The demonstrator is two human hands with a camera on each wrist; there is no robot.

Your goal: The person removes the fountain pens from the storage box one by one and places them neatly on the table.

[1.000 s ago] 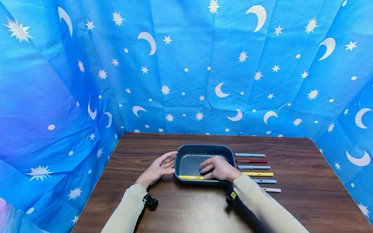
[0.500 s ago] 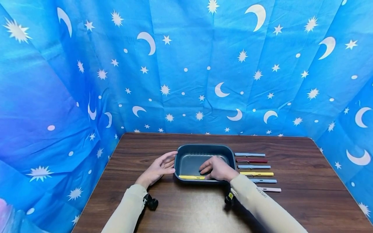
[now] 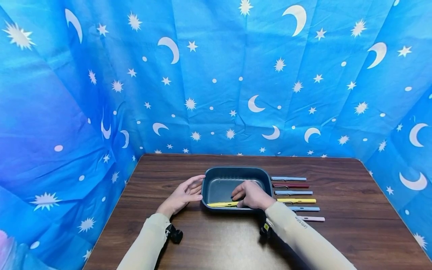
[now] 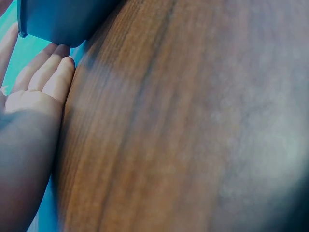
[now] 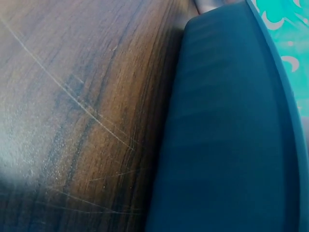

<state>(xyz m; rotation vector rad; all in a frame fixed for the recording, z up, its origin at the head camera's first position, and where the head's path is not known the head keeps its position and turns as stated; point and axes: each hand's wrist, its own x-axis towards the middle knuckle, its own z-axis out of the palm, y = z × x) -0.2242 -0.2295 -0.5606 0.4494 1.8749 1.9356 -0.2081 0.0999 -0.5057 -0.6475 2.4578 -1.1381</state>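
A dark grey rectangular tray (image 3: 236, 168) stands on the table. At its left end, my left hand (image 3: 180, 195) touches the wall with fingers and thumb extended; in the left wrist view the fingertips of that hand (image 4: 41, 92) lie against the tray's outer side (image 4: 63, 19). My right hand (image 3: 254, 195) reaches inside, pinching a yellow pen (image 3: 221, 204) near the front wall. The pen slants a little, and its right part is hidden behind the fingers. Only the tray's outer wall (image 5: 227, 125) shows in the right wrist view, not the hand's grip.
Right of the tray lies a column of clipped pens: light blue (image 3: 290, 179), dark red (image 3: 291, 186), another light blue (image 3: 295, 193), yellow (image 3: 302, 201), blue (image 3: 307, 209) and pale pink (image 3: 314, 219). The sleeve overlaps the nearest ones. A starry blue cloth (image 3: 216, 93) surrounds the wooden table (image 3: 162, 165).
The right hand shifts slightly left and its fingers draw together on the yellow pen, which now lies at a slight slant. The left hand and tray stay put.
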